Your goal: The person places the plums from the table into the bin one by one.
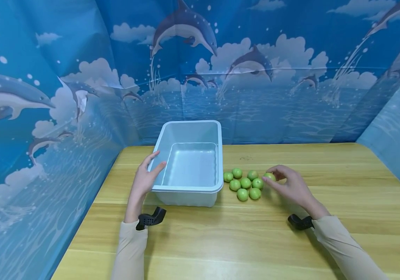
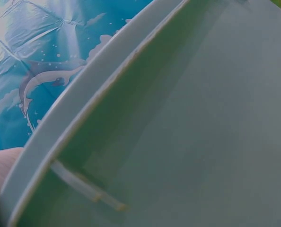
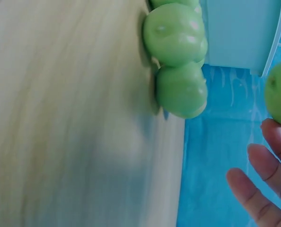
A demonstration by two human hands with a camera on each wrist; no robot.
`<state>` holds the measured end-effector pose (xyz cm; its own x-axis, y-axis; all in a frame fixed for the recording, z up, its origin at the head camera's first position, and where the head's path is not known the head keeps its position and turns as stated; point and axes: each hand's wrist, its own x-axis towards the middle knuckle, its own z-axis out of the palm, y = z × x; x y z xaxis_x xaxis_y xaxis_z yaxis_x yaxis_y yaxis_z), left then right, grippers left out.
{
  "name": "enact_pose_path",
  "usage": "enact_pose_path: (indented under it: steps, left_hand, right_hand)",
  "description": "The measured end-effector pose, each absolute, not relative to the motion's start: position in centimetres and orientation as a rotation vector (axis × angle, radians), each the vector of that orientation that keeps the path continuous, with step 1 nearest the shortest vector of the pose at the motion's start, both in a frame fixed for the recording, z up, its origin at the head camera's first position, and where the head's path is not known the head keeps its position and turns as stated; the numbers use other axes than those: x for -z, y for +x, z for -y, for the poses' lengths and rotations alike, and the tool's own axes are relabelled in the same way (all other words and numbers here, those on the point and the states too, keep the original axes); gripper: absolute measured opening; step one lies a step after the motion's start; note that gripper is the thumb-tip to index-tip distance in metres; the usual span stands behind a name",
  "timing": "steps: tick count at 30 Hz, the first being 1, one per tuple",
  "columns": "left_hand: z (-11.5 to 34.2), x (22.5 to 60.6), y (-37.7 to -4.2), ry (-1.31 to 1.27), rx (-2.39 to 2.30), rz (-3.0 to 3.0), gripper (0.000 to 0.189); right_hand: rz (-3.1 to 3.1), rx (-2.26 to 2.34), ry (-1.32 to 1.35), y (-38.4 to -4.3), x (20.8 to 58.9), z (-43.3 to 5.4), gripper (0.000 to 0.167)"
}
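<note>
1. Pinched one green fruit between thumb and fingers of the right grip, at three o'clock of the loose fruits, with twelve o'clock at the far side.
2. Held the tub at nine o'clock on its rim with the left grip, thumb over the inside.
3. Risked, at a guess, a slip from round, smooth skin held mostly by fingertips; could then have rolled off toward four o'clock.
4. Risked also a scatter among the eight loose fruits, closely bunched, through a low brush of the knuckles.
5. Might have skewed or tipped the light-looking tub through a hard pull toward nine o'clock, or bumped the three o'clock rim through too low a pass.
6. Put the tub near the counter's twelve o'clock edge, with the printed cloth close behind.
7. Left little gap between tub and nearest fruit, at four o'clock of the tub.
8. Showed broad room toward six o'clock, and more at three o'clock of the right grip.
</note>
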<state>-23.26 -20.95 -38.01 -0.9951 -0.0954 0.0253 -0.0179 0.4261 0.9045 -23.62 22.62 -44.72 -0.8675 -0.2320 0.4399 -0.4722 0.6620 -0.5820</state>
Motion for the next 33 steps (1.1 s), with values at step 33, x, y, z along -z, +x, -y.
enact_pose_path:
  steps: [33]
  left_hand:
    - [21.0,38.1,-23.3,0.063,1.636,2.577,0.059]
  right_hand:
    - [2.329,-1.022,0.728,-23.7,40.8,-19.9,0.021]
